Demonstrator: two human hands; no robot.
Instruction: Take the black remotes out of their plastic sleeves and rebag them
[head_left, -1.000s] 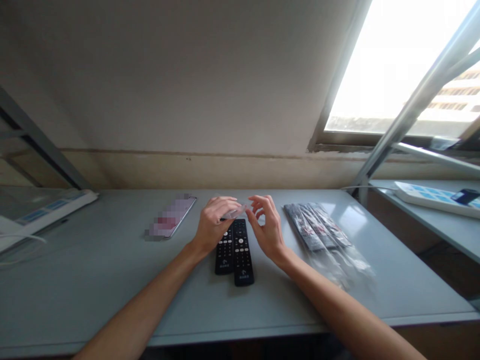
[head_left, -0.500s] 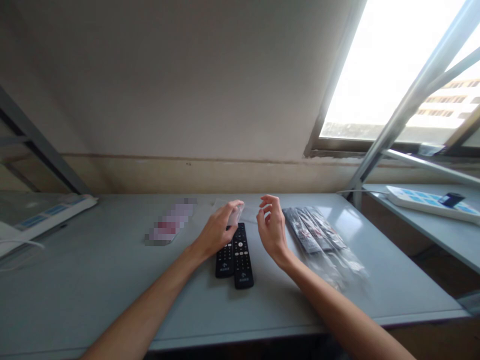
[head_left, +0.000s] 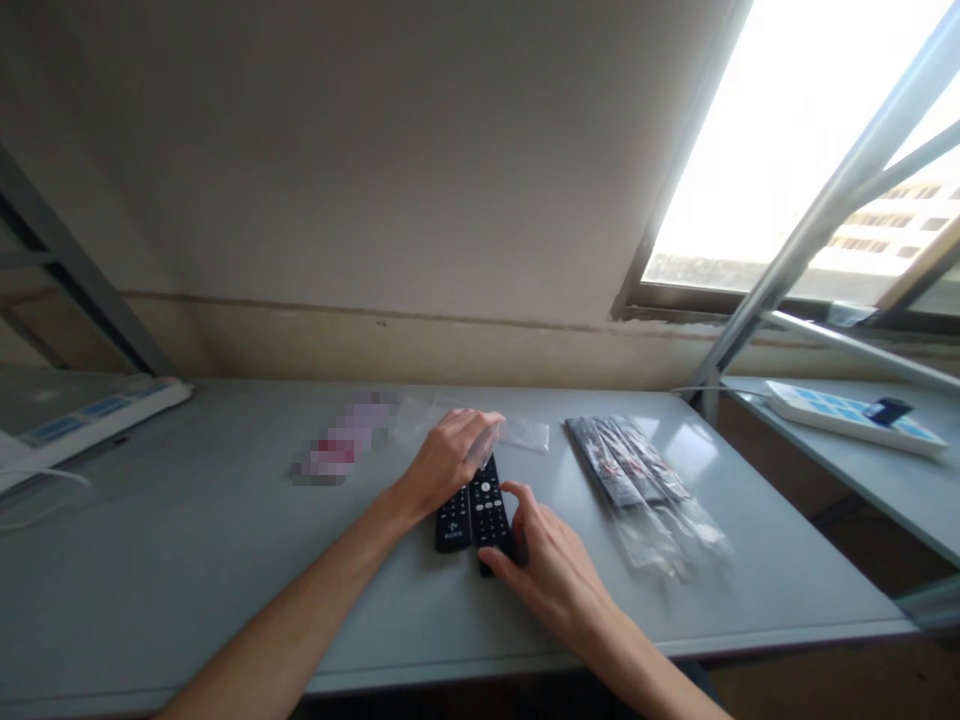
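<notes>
Two black remote controls lie side by side on the grey table. My left hand (head_left: 450,450) is closed on a clear plastic bag (head_left: 486,442) and hangs over their far ends, hiding part of them. Of the left remote control (head_left: 452,525), the lower half shows. My right hand (head_left: 544,550) grips the right remote control (head_left: 489,505) near its close end, with the thumb over the top and the index finger at its right edge. The other fingers are mostly hidden beneath the hand.
Flat clear bags (head_left: 525,433) lie behind my left hand. Several dark items in clear wrappers (head_left: 637,465) lie to the right. A blurred-out pinkish object (head_left: 345,440) rests on the left. Power strips (head_left: 112,415) and metal frame posts (head_left: 780,265) flank the table (head_left: 225,560).
My right hand has come down and closer to me, from the air onto the right remote control. The left hand keeps the bag and has shifted slightly right.
</notes>
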